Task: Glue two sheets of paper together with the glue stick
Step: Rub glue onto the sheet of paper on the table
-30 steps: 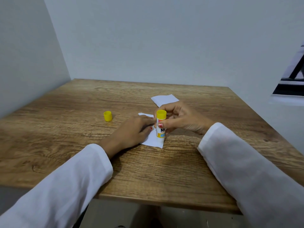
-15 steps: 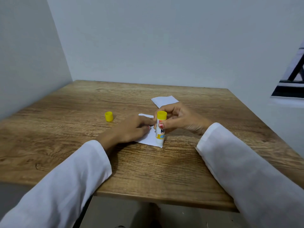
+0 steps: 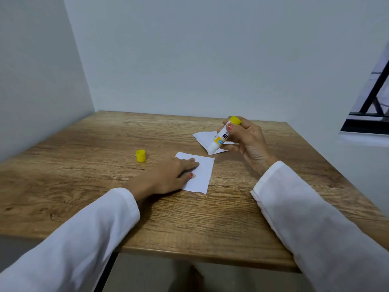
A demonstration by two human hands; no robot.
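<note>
We see bare table (image 3: 210, 224) across the lower frame and at far left — open passage; mid-frame, the yellow cap (image 3: 140, 155), near sheet (image 3: 200, 175) under the left hand (image 3: 166, 178), and far sheet (image 3: 202, 137) stand in the way.

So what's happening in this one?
A person is gluing paper at a wooden table. The left hand presses flat on the near sheet. The right hand holds the uncapped glue stick tilted above the far sheet. The yellow cap stands apart, to the left.
</note>
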